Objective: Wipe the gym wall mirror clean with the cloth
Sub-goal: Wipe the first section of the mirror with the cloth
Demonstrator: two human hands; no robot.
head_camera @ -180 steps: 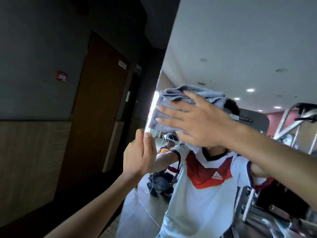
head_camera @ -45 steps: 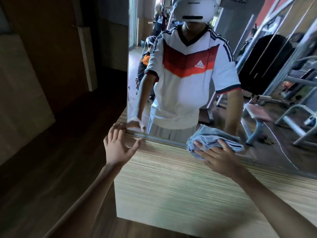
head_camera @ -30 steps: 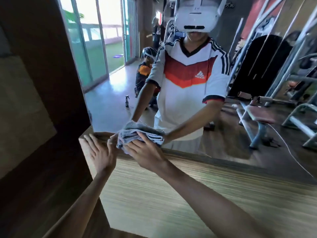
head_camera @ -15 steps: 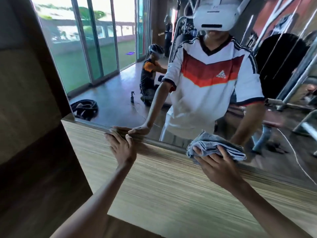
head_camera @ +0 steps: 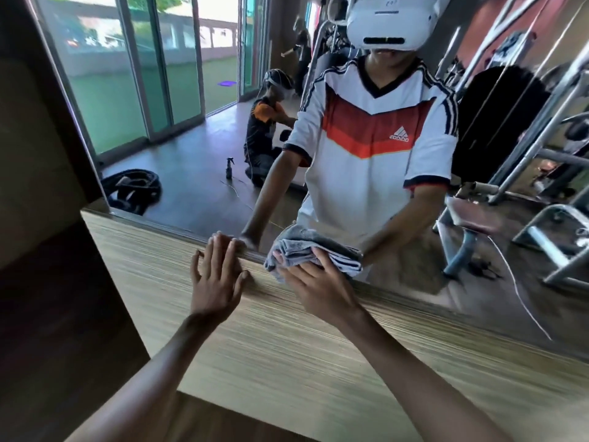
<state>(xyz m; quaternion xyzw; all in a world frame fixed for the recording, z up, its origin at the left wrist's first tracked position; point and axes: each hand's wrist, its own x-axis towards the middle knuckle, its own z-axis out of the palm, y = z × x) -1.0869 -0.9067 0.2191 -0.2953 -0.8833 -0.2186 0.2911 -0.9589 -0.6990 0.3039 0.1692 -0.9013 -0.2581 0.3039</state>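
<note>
The wall mirror (head_camera: 197, 154) fills the upper part of the head view and ends at a lower edge above a wood-grain panel. A folded grey cloth (head_camera: 314, 252) lies against the glass at that lower edge. My right hand (head_camera: 318, 287) presses the cloth onto the mirror with spread, straight fingers. My left hand (head_camera: 216, 275) rests flat on the panel just left of the cloth, fingertips touching the mirror's lower edge. The mirror reflects me in a white and red shirt with a headset.
The wood-grain panel (head_camera: 287, 352) runs below the mirror. A dark wall (head_camera: 47, 314) stands to the left. In the reflection there are gym machines (head_camera: 541, 154), a crouching person (head_camera: 264, 135), a spray bottle (head_camera: 229, 169) on the floor and glass doors (head_camera: 143, 74).
My right hand has slid the cloth leftward along the mirror's bottom edge, closer to my left hand. My left hand stays flat on the panel.
</note>
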